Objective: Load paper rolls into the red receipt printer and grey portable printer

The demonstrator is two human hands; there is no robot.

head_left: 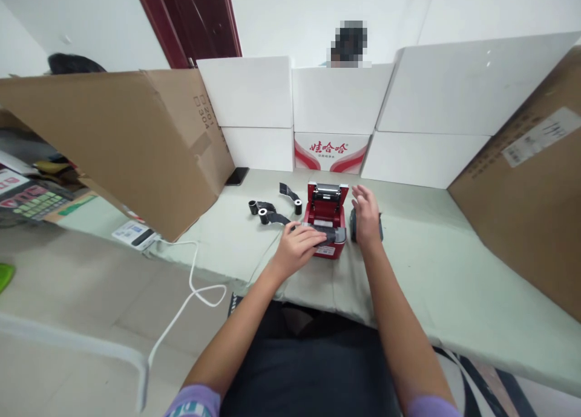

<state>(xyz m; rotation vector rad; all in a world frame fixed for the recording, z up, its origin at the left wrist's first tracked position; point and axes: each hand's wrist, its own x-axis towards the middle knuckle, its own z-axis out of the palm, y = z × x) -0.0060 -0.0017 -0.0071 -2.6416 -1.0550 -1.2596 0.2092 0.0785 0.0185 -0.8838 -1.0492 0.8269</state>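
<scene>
A small red printer-like device stands on the table with its lid raised, showing a dark roller inside the lid. My left hand lies over the device's front left, fingers stretched out across a dark strip there. Just to the right of the device, my right hand is raised with fingers apart, beside and partly over a dark rounded object. The hand hides most of that object, so I cannot tell its kind. Left of the device lie several small rolls of black ribbon with loose tails.
White foam boxes form a wall behind the table. Cardboard panels close off the left and right sides. A dark phone lies by the left cardboard. A white cable hangs off the table's left front edge. Someone's head shows behind the boxes.
</scene>
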